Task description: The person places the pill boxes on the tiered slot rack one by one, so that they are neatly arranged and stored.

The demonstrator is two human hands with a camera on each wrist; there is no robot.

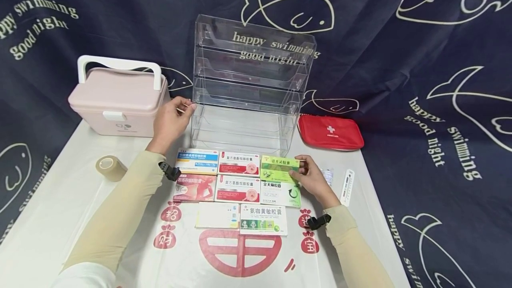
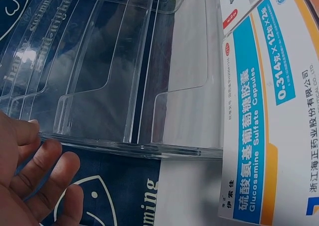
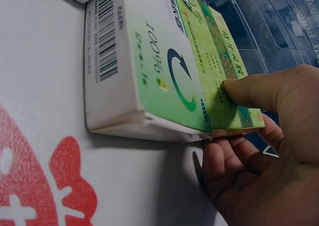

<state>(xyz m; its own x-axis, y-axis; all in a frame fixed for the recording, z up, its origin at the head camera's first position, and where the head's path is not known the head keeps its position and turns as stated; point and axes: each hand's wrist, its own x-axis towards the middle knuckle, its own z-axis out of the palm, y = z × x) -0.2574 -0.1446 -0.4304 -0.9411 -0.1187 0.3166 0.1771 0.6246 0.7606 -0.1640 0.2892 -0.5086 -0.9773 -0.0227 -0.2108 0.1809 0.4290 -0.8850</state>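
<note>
A clear plastic tiered rack [image 1: 244, 123] stands at the back of the table. My left hand [image 1: 173, 119] is at its left side, the thumb and fingertips pinching the edge; the left wrist view shows the hand [image 2: 35, 171] there. My right hand [image 1: 314, 180] grips the right end of a yellow-green medicine box [image 1: 276, 167], thumb on top and fingers along the end. Below that box lies a white-and-green medicine box [image 1: 276, 194]. A blue, white and orange capsule box [image 1: 197, 162] is nearest my left wrist.
Red-and-white boxes [image 1: 238, 163], a pink box [image 1: 194, 188], a pale box [image 1: 218, 215] and a white-and-green box [image 1: 263, 219] lie in rows. Around them are a pink case [image 1: 120, 97], a tan bandage roll [image 1: 110, 168], a red first-aid pouch [image 1: 331, 132] and a thermometer [image 1: 347, 187].
</note>
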